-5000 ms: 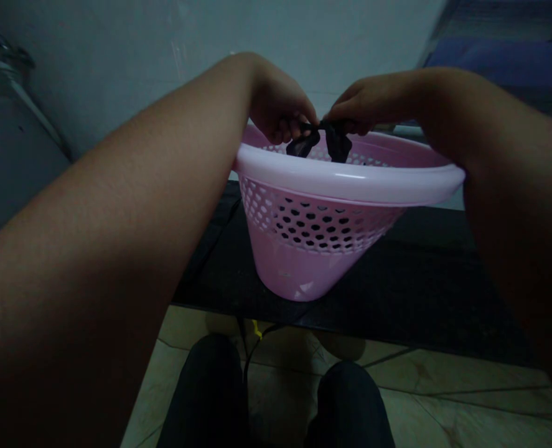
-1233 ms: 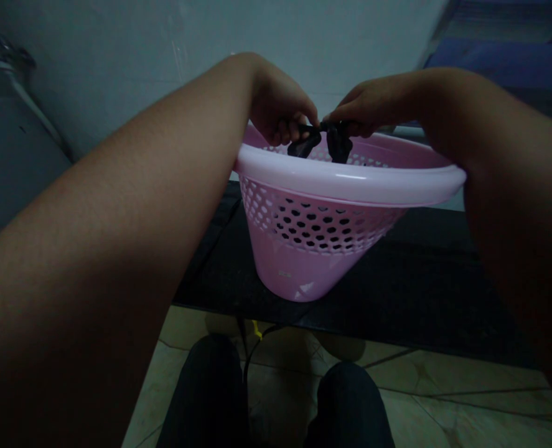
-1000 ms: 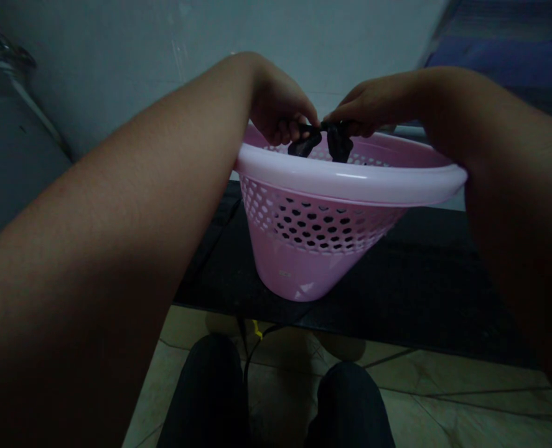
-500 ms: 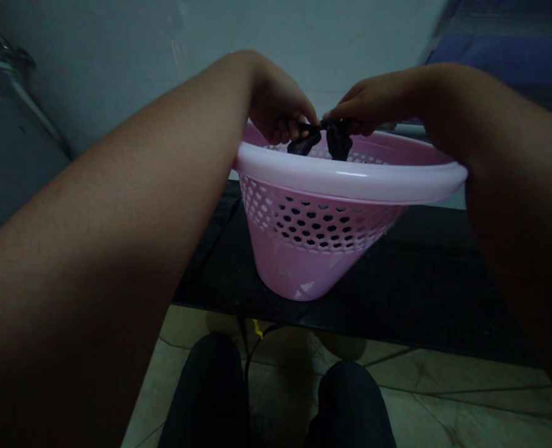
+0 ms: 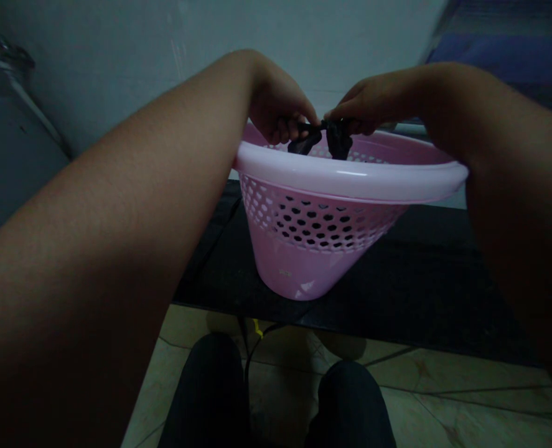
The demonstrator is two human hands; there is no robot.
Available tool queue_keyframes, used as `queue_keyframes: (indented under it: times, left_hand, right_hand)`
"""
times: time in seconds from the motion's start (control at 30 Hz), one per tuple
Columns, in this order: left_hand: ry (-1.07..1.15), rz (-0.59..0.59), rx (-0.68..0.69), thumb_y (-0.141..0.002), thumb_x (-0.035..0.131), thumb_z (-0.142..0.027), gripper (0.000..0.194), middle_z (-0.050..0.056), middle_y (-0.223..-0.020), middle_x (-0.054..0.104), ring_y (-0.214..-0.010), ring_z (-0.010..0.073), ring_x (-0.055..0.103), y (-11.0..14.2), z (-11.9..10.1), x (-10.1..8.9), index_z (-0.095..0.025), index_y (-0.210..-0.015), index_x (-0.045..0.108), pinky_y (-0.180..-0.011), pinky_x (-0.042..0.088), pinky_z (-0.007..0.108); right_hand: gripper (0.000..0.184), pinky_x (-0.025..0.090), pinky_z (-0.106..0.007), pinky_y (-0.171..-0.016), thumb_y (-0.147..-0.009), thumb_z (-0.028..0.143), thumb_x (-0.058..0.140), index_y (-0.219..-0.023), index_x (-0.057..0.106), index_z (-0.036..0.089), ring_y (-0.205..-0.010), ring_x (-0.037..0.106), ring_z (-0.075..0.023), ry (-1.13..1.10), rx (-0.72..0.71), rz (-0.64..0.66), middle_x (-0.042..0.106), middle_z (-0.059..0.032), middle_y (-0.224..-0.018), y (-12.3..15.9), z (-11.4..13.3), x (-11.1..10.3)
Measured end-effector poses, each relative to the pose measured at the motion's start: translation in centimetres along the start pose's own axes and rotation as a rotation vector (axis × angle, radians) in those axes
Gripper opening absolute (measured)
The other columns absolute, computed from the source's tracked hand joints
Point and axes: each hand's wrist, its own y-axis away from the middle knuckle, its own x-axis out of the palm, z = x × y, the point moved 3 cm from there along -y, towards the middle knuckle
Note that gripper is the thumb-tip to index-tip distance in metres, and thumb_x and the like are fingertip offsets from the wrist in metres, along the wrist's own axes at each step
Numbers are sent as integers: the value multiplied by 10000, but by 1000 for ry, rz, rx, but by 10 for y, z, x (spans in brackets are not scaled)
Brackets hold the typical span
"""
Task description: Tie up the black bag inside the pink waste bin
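Note:
A pink plastic basket (image 5: 304, 267) with a band of holes stands on a black surface. Over its opening my left hand (image 5: 282, 112) is closed, with thumb and fingers pinching one part of a black plastic bag (image 5: 338, 142). From the other side my right hand (image 5: 357, 109) pinches the same bag, its fingertips almost meeting those of the left. The bag is bunched into a narrow twist between the hands, and loose ends hang below it. The near rim hides its lower part. Dark patches show through the basket's holes.
The black tabletop (image 5: 420, 280) ends just above my knees. A pale wall (image 5: 341, 43) rises behind the basket. At the upper left there is a metal fixture (image 5: 14, 59), and at the upper right something purple (image 5: 504, 59). A dark cable with a yellow piece (image 5: 257, 328) hangs below the edge.

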Motion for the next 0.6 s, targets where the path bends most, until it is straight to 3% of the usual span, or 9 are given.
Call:
queue_keyframes:
  times: [0.13, 0.23, 0.4, 0.5, 0.6]
  left_hand:
    - [-25, -11, -6, -859, 498, -472, 363, -13, -1178, 650, -1353, 224, 344, -1, 0, 0, -299, -1166, 587, -1045, 408, 413]
    - [-14, 1, 14, -845, 509, -463, 380, -12, -1153, 661, -1349, 224, 352, -1, 0, 1, -273, -1168, 572, -1062, 381, 438]
    - [3, -19, 2, -810, 526, -464, 276, -5, -1059, 682, -1332, 228, 376, 3, -1, 2, -287, -1000, 618, -1078, 347, 446]
    - [25, -12, 2, -809, 540, -434, 253, 23, -978, 680, -1340, 252, 363, 4, -2, 1, -232, -927, 638, -1090, 307, 462]
    - [6, -8, -7, -784, 546, -446, 255, 24, -934, 676, -1312, 252, 398, 3, -2, 0, -224, -871, 636, -1045, 373, 441]
  right_hand:
    - [242, 325, -245, -576, -915, 315, 447, -796, 533, 123, -539, 387, -70, -38, 16, -6, 466, 6, -669, -2, -3, 0]
    - [265, 313, -246, -558, -916, 345, 446, -796, 536, 127, -527, 378, -70, -33, 16, 5, 463, 7, -662, -2, -3, 0]
    - [260, 313, -240, -550, -924, 314, 439, -762, 515, 125, -522, 366, -64, -6, 11, 13, 455, 9, -653, 0, -1, 0]
    - [258, 316, -235, -546, -924, 301, 441, -751, 515, 125, -515, 355, -60, -3, 14, 16, 439, 14, -634, 0, -1, -1]
    - [257, 318, -230, -542, -913, 311, 459, -749, 525, 124, -514, 364, -59, -11, 0, 8, 447, 14, -628, -2, -3, -1]
